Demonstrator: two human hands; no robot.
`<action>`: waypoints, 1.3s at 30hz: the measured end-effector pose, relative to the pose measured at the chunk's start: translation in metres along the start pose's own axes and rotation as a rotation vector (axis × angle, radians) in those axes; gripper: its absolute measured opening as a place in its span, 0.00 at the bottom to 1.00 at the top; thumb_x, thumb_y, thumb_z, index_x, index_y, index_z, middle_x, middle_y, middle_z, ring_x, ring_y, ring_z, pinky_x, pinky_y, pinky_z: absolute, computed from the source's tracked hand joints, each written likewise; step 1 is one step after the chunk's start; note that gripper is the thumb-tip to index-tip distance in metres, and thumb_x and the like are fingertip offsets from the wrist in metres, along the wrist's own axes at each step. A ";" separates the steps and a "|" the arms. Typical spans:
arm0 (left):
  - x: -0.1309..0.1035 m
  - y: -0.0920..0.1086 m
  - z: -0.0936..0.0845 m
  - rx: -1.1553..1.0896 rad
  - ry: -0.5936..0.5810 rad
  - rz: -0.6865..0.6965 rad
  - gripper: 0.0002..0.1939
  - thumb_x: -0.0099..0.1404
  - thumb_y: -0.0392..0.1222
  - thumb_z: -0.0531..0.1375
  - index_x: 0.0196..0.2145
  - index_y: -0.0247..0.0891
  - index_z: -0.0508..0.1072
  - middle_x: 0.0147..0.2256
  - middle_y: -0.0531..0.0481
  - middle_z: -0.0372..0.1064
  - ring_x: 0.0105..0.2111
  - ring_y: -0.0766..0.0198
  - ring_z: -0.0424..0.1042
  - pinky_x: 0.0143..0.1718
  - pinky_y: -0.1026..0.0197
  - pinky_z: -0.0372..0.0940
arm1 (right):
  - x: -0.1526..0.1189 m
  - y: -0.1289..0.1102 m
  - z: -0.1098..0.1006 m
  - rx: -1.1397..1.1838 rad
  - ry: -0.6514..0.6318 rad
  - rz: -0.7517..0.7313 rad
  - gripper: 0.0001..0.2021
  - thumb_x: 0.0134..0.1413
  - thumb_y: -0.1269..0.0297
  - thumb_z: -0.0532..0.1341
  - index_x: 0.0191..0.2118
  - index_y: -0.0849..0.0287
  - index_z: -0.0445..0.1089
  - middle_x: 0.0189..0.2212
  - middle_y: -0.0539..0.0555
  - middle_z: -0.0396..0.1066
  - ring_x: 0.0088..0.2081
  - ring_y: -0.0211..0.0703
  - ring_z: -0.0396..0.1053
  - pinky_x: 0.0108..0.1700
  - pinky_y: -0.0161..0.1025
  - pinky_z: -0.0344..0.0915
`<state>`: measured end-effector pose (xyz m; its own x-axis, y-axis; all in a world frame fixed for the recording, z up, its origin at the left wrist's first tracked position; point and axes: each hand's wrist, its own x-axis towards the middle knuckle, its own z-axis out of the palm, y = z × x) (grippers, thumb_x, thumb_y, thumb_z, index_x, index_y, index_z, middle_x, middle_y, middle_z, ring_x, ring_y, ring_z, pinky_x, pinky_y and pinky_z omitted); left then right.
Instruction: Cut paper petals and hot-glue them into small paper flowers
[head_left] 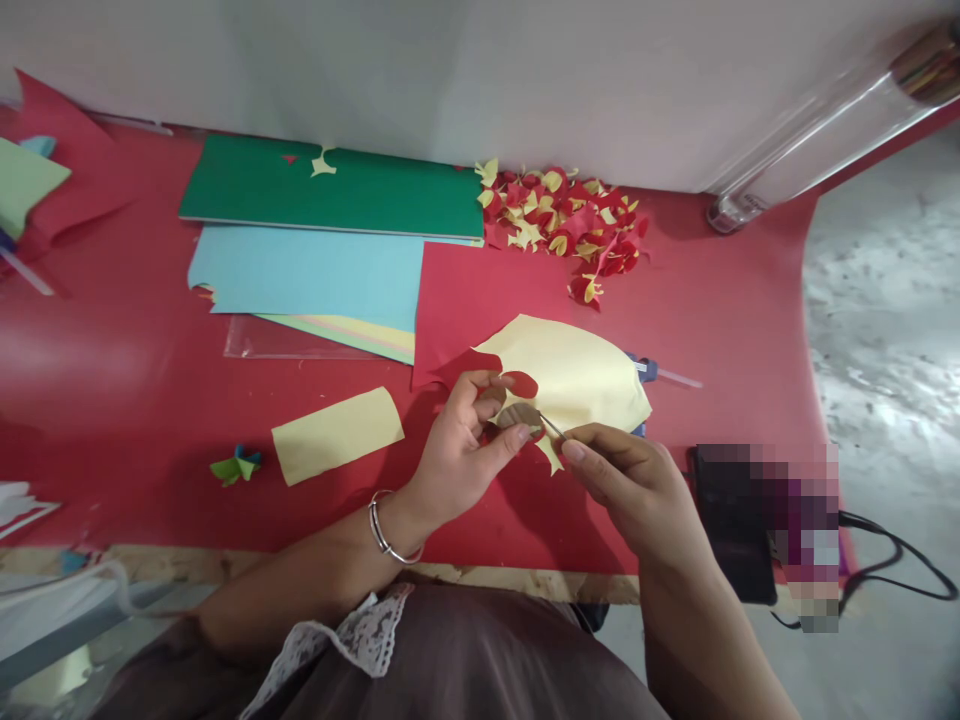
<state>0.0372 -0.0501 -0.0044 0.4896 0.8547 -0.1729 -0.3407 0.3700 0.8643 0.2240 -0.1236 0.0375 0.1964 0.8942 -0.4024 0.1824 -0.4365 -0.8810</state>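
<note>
My left hand [469, 440] is closed, its thumb and fingers pinching a small rounded paper piece [517, 415] that looks greyish in the shadow. In my right hand [626, 480] is a thin metal tool [553, 426], pinched between thumb and forefinger; its tip meets the edge of the paper piece. Whether it is tweezers or slim scissors I cannot tell. Right behind both hands lies a pale yellow sheet [577, 370] with rounded cut-outs along its left edge. A yellow scrap [551, 457] shows between the hands, above the red table [525, 520].
A heap of red and yellow paper cuttings [562, 210] lies by the wall. Green card [337, 195], blue sheets [307, 270] and red paper [450, 300] sit left of it. Nearer are a yellow strip [337, 435], a small green-blue paper shape [236, 465] and a black object [727, 520].
</note>
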 end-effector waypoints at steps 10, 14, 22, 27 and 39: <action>0.000 0.000 -0.001 0.026 -0.009 0.016 0.24 0.71 0.41 0.70 0.56 0.43 0.63 0.44 0.49 0.79 0.42 0.63 0.81 0.48 0.59 0.73 | 0.002 0.000 -0.001 0.013 -0.002 0.017 0.23 0.60 0.41 0.69 0.35 0.60 0.81 0.21 0.47 0.60 0.23 0.33 0.47 0.24 0.36 0.44; 0.000 0.000 0.000 -0.011 -0.041 0.023 0.24 0.71 0.41 0.71 0.56 0.42 0.63 0.43 0.49 0.80 0.43 0.62 0.82 0.47 0.60 0.74 | 0.002 0.001 -0.003 0.014 -0.019 0.010 0.23 0.60 0.41 0.69 0.35 0.60 0.81 0.20 0.47 0.59 0.23 0.32 0.47 0.23 0.35 0.44; 0.002 0.000 -0.001 -0.011 -0.038 -0.002 0.25 0.70 0.41 0.71 0.57 0.41 0.63 0.44 0.48 0.80 0.43 0.63 0.82 0.46 0.60 0.73 | 0.005 -0.002 -0.007 -0.030 -0.040 -0.019 0.21 0.62 0.43 0.69 0.36 0.58 0.83 0.22 0.48 0.64 0.24 0.33 0.50 0.25 0.35 0.48; 0.002 -0.001 -0.002 -0.002 -0.051 -0.017 0.26 0.70 0.41 0.71 0.58 0.42 0.62 0.44 0.49 0.80 0.41 0.64 0.80 0.44 0.60 0.72 | 0.010 -0.003 -0.010 -0.041 -0.070 -0.020 0.20 0.62 0.43 0.69 0.38 0.58 0.83 0.25 0.50 0.70 0.24 0.34 0.54 0.26 0.36 0.51; 0.004 0.003 -0.003 0.024 -0.057 -0.055 0.29 0.69 0.45 0.72 0.57 0.42 0.60 0.42 0.50 0.77 0.38 0.64 0.78 0.38 0.62 0.70 | 0.015 -0.005 -0.015 -0.096 -0.106 -0.051 0.20 0.63 0.44 0.67 0.33 0.58 0.80 0.23 0.49 0.67 0.24 0.34 0.54 0.27 0.37 0.53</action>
<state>0.0356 -0.0448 -0.0042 0.5522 0.8109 -0.1938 -0.2933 0.4065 0.8653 0.2400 -0.1093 0.0398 0.0823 0.9189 -0.3859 0.2822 -0.3928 -0.8752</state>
